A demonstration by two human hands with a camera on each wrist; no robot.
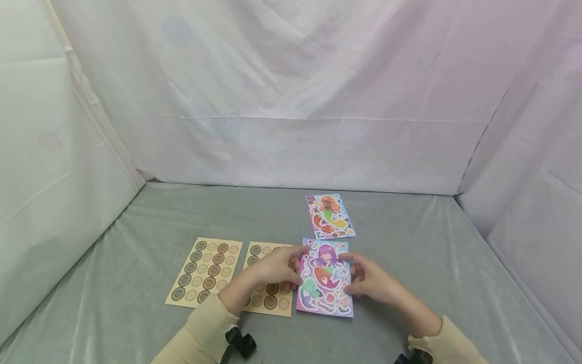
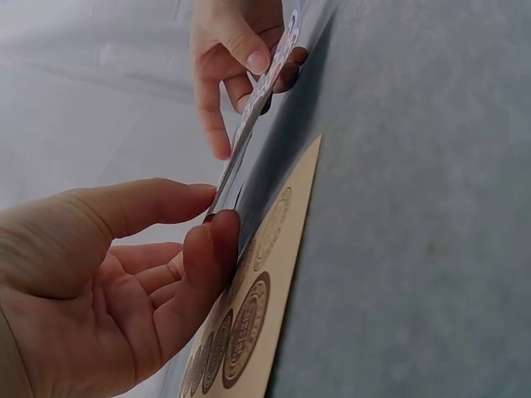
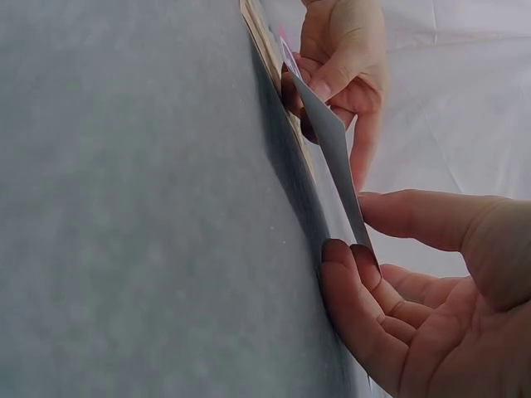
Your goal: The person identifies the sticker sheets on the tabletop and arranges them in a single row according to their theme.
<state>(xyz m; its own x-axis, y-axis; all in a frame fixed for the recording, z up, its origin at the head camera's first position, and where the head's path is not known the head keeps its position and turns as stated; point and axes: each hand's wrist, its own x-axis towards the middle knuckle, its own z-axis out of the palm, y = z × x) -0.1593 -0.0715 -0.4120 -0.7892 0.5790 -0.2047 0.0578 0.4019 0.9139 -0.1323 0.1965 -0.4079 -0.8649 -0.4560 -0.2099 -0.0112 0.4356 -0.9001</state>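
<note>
Between both hands is a mermaid sticker sheet (image 1: 325, 278) with a purple-haired figure, held slightly above the grey cloth. My left hand (image 1: 277, 265) pinches its left edge between thumb and fingers. On the opposite edge, my right hand (image 1: 373, 278) pinches it the same way. In the left wrist view the sheet (image 2: 257, 108) appears nearly edge-on, with a kraft sticker sheet (image 2: 278, 282) lying below. The right wrist view shows the plain underside of the mermaid sheet (image 3: 332, 141) and the right thumb pressing its edge.
Behind the held sheet lies another mermaid sticker sheet (image 1: 331, 216). Two tan sheets of round stickers lie to the left: one farther out (image 1: 204, 273), the other (image 1: 282, 308) partly under the left hand. White cloth walls (image 1: 282, 151) enclose the grey surface (image 1: 409, 232).
</note>
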